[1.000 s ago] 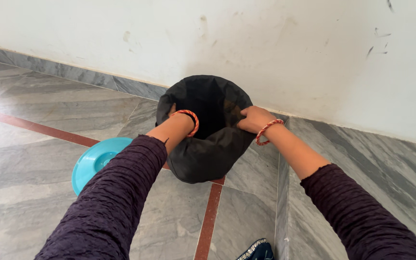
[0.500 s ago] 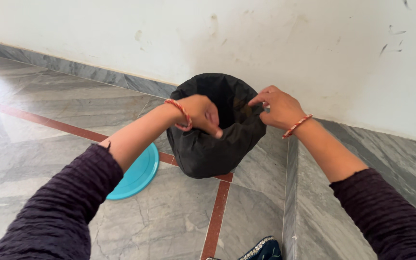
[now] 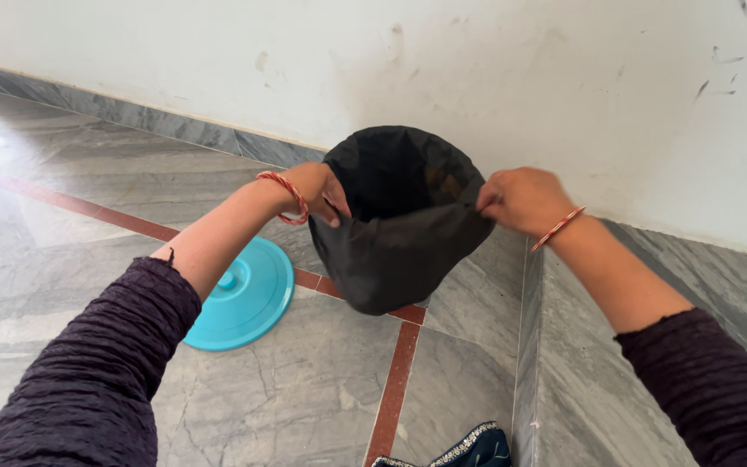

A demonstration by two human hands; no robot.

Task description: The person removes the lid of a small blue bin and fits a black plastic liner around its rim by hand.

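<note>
A black plastic bag (image 3: 399, 251) lines a round bin that stands on the marble floor against the white wall; the bag hides the bin's own surface. My left hand (image 3: 317, 192) pinches the bag's rim on its left side. My right hand (image 3: 520, 199) pinches the rim on the right side and pulls it outward. The bag's mouth is held wide, and its inside looks dark. Both wrists wear thin red and white bangles, and both arms are in dark purple sleeves.
A round turquoise lid (image 3: 244, 298) lies flat on the floor left of the bin, under my left forearm. A raised marble step (image 3: 564, 372) runs along the right. A dark blue cloth edge with trim (image 3: 469, 450) shows at the bottom.
Both hands have moved from inside the bag's mouth to its rim and drawn apart, stretching the opening wider. The view has shifted, so the lid shows more fully.
</note>
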